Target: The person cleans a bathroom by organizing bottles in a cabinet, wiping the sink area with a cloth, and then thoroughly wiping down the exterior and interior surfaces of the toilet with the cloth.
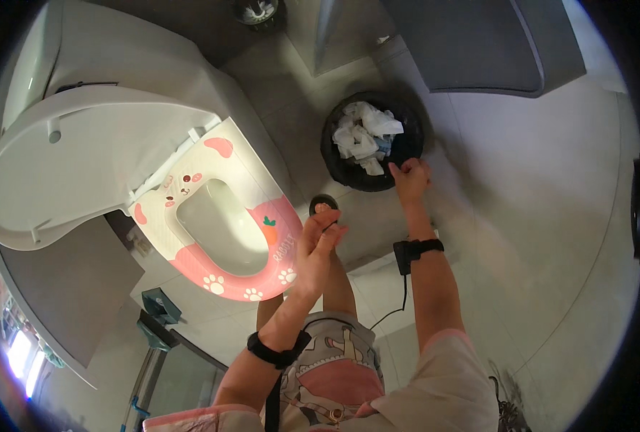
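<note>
My right hand [411,180] is over the near right rim of a round waste bin [328,162] with a black liner. Its fingers are curled in and the thumb points toward the bin; what they grip, if anything, is too small to tell. Crumpled white tissues [363,133] fill much of the bin. Beside the front right edge of the toilet seat, my left hand [318,241] is raised with thumb and fingers bent close together. Whatever lies between them cannot be made out. The pink and white rabbit-patterned toilet seat [197,270] is down, with the white lid [104,162] raised behind it.
A grey cabinet panel [478,43] juts in at the upper right. Another small bin [260,13] stands at the far wall. To the left are a grey counter [60,288] and a green-headed cleaning tool [158,333]. A black cable [399,309] hangs from my right wristband.
</note>
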`<state>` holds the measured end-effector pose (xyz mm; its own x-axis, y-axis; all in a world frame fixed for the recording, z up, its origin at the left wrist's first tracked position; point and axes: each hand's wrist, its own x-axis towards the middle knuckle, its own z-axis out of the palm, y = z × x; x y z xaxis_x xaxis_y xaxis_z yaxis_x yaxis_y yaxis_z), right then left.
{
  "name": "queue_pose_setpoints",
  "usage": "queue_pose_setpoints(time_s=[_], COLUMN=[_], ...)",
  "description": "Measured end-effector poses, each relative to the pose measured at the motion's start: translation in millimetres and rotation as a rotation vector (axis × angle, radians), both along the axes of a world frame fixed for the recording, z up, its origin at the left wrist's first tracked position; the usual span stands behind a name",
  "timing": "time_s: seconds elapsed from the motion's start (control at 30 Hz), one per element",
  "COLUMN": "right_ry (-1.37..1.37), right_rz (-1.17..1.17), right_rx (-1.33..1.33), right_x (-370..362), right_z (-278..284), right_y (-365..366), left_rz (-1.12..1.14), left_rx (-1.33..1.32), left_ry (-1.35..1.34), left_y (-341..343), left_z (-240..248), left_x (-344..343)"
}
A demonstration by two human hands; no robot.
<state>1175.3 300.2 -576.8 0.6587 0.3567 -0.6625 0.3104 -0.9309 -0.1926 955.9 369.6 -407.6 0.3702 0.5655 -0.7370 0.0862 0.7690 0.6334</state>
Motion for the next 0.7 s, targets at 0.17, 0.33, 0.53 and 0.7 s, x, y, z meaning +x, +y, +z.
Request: queue_pose_setpoints(time_s=[0.17,0.33,0.53,0.7], right_ry=[-0.166,-0.086,-0.114,0.136], right_rz=[0.229,-0.006,-0.150,-0.370], right_rx=[-0.034,0.330,0.593,0.734], right_x=[-14.1,-14.8,-17.9,-40.3], right_z=[-5.5,33.2,80.8,162.5], right_y=[-19.4,-7.6,-36.9,-18.7], left_rz=[-0.036,0.184,0.383,0.384], left_rx=[-0.106,-0.385,-0.589,-0.610], left_ry=[-0.079,-0.367,-0.656,-0.706], left_y=[-5.1,1.5,11.8,15.9], left_z=[-0.2,15.4,54.5,77.2], left_x=[7.0,3.2,16.1,12.3])
